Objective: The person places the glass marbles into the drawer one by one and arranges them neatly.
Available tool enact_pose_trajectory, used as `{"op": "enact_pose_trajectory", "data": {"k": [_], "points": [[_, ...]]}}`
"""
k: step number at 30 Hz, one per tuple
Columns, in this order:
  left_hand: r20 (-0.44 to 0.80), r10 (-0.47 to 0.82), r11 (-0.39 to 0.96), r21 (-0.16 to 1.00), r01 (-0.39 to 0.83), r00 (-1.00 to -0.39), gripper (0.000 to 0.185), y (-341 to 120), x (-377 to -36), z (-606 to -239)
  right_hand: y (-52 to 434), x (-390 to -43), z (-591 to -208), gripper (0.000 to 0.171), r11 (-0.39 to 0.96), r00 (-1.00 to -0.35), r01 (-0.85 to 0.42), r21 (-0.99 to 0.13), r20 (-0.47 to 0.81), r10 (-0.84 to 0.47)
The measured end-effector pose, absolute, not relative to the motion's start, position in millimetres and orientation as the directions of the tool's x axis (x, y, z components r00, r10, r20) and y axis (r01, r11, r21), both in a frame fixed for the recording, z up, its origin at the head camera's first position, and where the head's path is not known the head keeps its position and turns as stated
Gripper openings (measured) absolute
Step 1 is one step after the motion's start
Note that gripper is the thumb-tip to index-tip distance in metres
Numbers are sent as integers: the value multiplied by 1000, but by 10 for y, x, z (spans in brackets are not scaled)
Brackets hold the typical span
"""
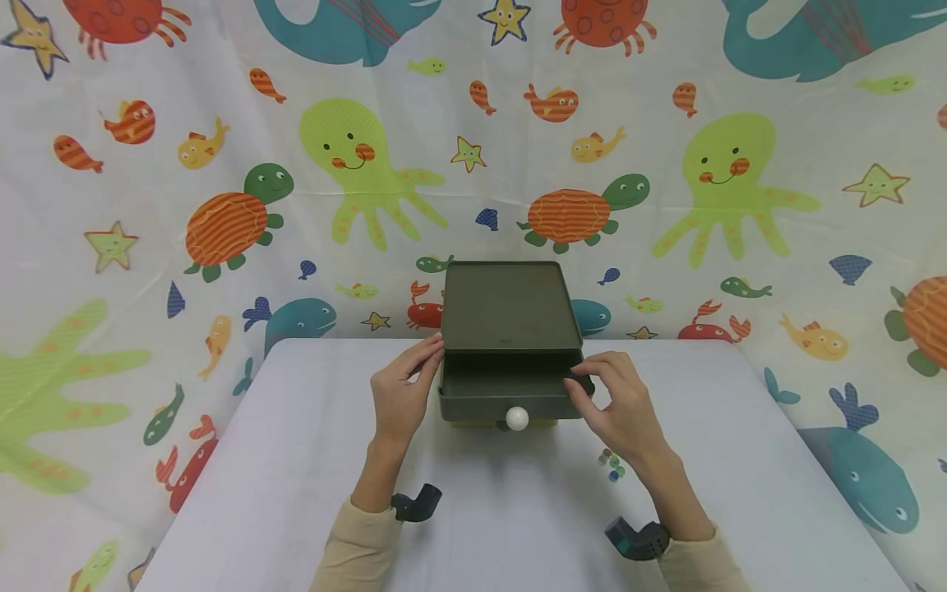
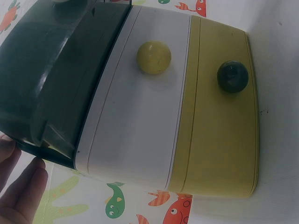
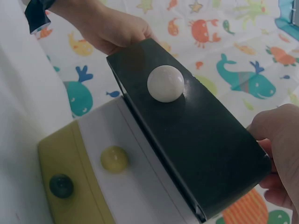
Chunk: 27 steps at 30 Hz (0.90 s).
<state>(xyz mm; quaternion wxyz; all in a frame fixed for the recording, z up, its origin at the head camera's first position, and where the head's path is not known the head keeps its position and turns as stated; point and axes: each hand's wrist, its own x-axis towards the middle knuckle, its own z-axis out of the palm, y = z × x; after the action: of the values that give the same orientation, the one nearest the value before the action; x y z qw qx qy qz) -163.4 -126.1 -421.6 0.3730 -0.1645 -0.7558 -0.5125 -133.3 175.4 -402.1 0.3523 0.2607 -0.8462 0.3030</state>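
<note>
A small chest [image 1: 506,304] with a dark green top stands at the table's far middle. Its dark green top drawer [image 1: 473,407] with a white round knob [image 1: 517,418] is pulled out part way and looks empty. Below it are a white drawer [image 2: 135,121] with a yellow knob [image 2: 153,57] and a yellow drawer [image 2: 219,140] with a dark knob [image 2: 232,76]. My left hand [image 1: 425,362] rests with nearly straight fingers against the chest's left side. My right hand [image 1: 584,390] curls its fingers round the open drawer's right front corner.
A few small coloured beads [image 1: 610,464] lie on the white table [image 1: 296,460], just in front of my right hand. A sea-animal patterned cloth [image 1: 355,164] hangs behind and beside the table.
</note>
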Motion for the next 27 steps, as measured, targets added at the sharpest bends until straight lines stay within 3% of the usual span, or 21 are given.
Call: {"op": "enact_pose_trajectory", "data": {"k": [27], "points": [[737, -134, 428, 646, 632, -663, 20, -1264, -1645, -4231, 1807, -1293, -4009, 27, 682, -613, -647, -342, 765, -198]]}}
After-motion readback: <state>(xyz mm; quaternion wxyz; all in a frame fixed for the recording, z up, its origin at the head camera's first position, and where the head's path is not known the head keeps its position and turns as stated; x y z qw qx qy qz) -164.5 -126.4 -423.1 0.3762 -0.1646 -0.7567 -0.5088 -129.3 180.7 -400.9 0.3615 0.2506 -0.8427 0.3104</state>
